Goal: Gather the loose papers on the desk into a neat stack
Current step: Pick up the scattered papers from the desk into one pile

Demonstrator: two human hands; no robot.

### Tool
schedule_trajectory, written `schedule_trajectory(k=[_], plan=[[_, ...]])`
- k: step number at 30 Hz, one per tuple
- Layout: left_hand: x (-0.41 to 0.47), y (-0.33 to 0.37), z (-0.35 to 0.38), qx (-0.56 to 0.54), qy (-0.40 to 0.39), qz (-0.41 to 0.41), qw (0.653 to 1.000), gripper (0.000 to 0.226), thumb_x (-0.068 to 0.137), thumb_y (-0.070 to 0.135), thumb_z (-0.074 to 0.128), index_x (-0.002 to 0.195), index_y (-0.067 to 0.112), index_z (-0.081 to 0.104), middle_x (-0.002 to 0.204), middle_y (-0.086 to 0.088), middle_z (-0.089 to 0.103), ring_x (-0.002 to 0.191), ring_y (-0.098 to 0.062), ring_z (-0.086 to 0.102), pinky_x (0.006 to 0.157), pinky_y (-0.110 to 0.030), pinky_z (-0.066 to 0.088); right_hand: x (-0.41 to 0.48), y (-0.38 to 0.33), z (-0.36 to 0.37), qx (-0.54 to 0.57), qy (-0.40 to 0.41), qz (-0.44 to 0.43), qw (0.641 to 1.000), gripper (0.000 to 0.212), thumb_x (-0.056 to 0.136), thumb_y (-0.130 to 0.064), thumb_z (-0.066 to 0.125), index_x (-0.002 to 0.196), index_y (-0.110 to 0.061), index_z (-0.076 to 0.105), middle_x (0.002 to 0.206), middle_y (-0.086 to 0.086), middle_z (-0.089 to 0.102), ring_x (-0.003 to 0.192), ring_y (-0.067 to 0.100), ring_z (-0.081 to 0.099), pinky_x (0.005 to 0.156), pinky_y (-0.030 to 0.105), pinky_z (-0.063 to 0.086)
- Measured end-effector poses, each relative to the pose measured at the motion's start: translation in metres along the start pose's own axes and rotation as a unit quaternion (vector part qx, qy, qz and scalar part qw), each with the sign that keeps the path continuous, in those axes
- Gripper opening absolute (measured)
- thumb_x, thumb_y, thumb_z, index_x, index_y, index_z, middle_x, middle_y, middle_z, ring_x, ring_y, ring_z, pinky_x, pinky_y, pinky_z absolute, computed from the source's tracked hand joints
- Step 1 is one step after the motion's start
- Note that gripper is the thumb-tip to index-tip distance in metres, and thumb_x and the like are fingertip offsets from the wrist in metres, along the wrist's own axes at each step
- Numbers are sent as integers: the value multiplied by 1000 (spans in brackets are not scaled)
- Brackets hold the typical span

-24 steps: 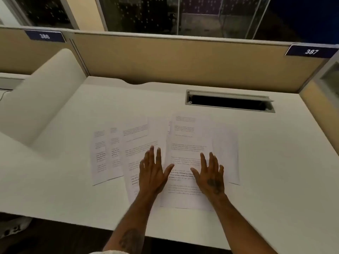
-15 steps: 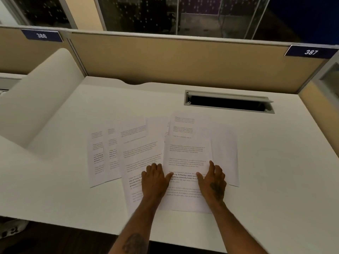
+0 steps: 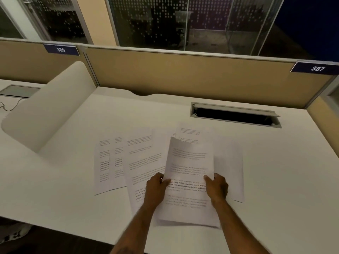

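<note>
Several printed white papers lie fanned out and overlapping on the white desk (image 3: 275,171). One printed sheet (image 3: 189,165) is tilted up off the pile, held at both side edges. My left hand (image 3: 156,187) grips its left edge and my right hand (image 3: 217,186) grips its right edge. Under and beside it lie other loose sheets: two at the left (image 3: 108,165), one in the middle (image 3: 143,160), one at the right (image 3: 229,171), and one at the back (image 3: 190,132).
A dark cable slot (image 3: 234,116) with a grey frame is set into the desk behind the papers. A tan partition (image 3: 183,77) walls the back, a white curved divider (image 3: 49,107) the left, and a tan panel the right.
Both hands lay flat on the top sheet, slid back toward me, then closed on its side edges. The sheet now lifts off the pile.
</note>
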State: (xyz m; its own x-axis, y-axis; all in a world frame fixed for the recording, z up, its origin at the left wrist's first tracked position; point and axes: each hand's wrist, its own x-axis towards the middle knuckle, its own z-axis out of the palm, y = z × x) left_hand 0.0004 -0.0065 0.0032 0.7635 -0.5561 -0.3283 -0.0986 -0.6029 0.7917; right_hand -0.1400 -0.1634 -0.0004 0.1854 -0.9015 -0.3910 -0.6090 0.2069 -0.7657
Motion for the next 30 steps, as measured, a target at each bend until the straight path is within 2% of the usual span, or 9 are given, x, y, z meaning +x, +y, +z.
schedule_trajectory(k=[3,6,9,11,13,17,23,27,30], plan=[[-4,-5,-29,-163,-13,-26,986,24,93,32,71,106,11,71,103,-6,80,92,-25,77,78,-37,63,-1,-23,3,109,-79,-33,990,6,93,-22,65,94,-18,69,104,9,75,93,26,70,83,32,55],[-11,-13,-60,-301,-72,-52,950,35,87,35,76,117,17,73,111,-6,81,100,-25,78,85,-44,63,-5,-43,12,129,-180,-68,973,15,93,-23,66,107,-22,70,107,2,75,98,20,71,92,40,57],[-17,-26,-82,-381,-88,-56,919,39,92,21,70,129,11,65,122,-16,76,113,-38,72,99,-58,55,-18,-59,30,123,-251,-93,956,25,92,-24,67,116,-20,70,104,-5,76,97,15,73,88,36,59],[-21,-37,-94,-387,-66,-60,918,39,95,16,65,132,5,62,123,-21,74,113,-42,70,101,-61,52,-29,-64,44,119,-284,-104,946,15,93,-28,67,107,-24,71,101,-7,76,95,14,73,84,33,60],[-24,-50,-108,-372,-38,-57,926,39,96,15,64,133,2,61,122,-23,74,113,-43,70,102,-61,52,-38,-66,54,105,-263,-89,955,18,92,-37,66,90,-21,72,95,-2,76,88,18,72,77,33,59],[-27,-82,-146,-367,-13,-61,928,38,96,16,63,132,5,63,122,-22,74,113,-42,70,102,-59,52,-49,-44,61,-96,-91,-92,987,34,93,-40,62,99,-8,71,102,13,75,93,29,69,83,37,56],[-32,-117,-188,-387,2,-77,919,35,92,21,68,124,8,67,114,-19,78,100,-38,76,80,-48,64,-82,-15,73,-334,-52,-100,936,60,86,-47,70,128,-8,54,128,14,54,118,32,53,92,41,48],[-34,-128,-199,-399,11,-86,913,30,93,17,67,121,6,68,111,-20,79,94,-36,78,70,-41,65,-90,-19,83,-271,-63,-47,959,50,87,-31,72,126,-5,55,126,16,61,115,35,59,97,44,48],[-37,-134,-207,-405,16,-84,910,33,92,17,68,122,5,67,111,-20,78,95,-37,78,70,-42,65,-87,-27,84,-211,-135,-21,968,37,85,-15,71,119,-3,65,120,15,71,106,33,67,93,43,55]])
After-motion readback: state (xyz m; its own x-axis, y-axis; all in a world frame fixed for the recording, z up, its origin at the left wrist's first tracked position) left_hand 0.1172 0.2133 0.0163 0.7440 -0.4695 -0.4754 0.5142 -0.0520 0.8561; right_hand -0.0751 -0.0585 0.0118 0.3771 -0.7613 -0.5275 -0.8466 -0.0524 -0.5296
